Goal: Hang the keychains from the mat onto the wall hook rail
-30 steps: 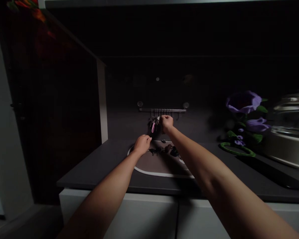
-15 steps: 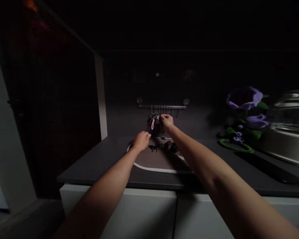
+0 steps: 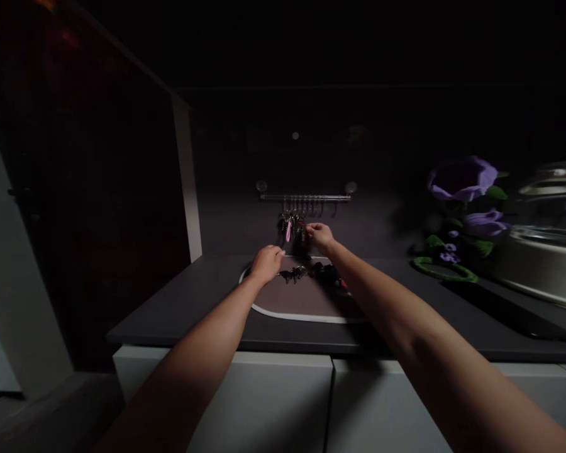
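Several keys (image 3: 296,220) hang in a cluster from hooks on a clear rail (image 3: 306,198) on the back wall. A pink loop strap (image 3: 288,231) dangles among them. My right hand (image 3: 321,236) is at the right edge of this cluster, thumb and fingers pinched on the hanging keys there. Lower and to the left, my left hand (image 3: 266,263) hovers over the left part of a brown mat with a white rim (image 3: 306,318). Its fingers are closed; whatever they hold is hidden. Dark key bunches (image 3: 292,274) lie on the mat, partly behind my right forearm.
Purple fabric flowers (image 3: 465,179) with a green ring base stand to the right, beside a large pale glass-topped container (image 3: 547,251). A flat black object (image 3: 509,311) lies on the dark counter (image 3: 170,302) before them. Bare hooks (image 3: 334,211) hang farther right on the rail.
My right hand has dropped slightly from hook height, and a hanging piece with red on it now shows beside its fingertips. My left hand has hardly moved. The view has shifted a little.
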A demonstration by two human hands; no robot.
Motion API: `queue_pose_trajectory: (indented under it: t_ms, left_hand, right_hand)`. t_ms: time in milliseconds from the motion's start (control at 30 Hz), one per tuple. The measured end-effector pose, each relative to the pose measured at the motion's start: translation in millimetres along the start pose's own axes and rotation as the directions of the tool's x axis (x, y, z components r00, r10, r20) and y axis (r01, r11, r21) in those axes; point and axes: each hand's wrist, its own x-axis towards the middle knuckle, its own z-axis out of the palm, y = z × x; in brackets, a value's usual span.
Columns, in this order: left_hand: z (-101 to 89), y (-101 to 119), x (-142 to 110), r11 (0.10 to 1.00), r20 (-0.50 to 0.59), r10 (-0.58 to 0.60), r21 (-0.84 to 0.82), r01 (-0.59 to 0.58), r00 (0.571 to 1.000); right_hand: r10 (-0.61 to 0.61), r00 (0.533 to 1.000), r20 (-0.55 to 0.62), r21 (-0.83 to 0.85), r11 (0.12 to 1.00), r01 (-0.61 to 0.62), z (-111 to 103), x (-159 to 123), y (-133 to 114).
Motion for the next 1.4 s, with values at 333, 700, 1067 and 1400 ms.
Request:
queue_pose_trajectory:
  t_ms: [333,700,1067,1400]
  left_hand:
    - [1.1,-1.5,0.5,1.0,0.018,0.027,0.005,-0.027,0.999]
    - [1.4,-3.4,-0.6,1.0,0.028,0.026,0.014,-0.026,0.999]
    - [1.7,-3.1,-0.8,1.0,0.046,0.022,0.012,-0.022,0.999]
    - [2.5,-3.8,-0.4,1.0,0.047,0.025,0.002,-0.025,0.999]
  right_hand:
    - [0.131,0.988,0.086,-0.33,0.939,-0.096,-24.5,-11.7,31.1]
    - [0.082,0.981,0.173,-0.719,0.692,0.069,-27.0,-7.3,50.1]
    - [0.128,0.964,0.234,-0.641,0.766,0.054,-23.8,-14.7,43.6]
    - [0.062,0.952,0.3,-0.734,0.653,0.189,-21.5,-22.8,32.6]
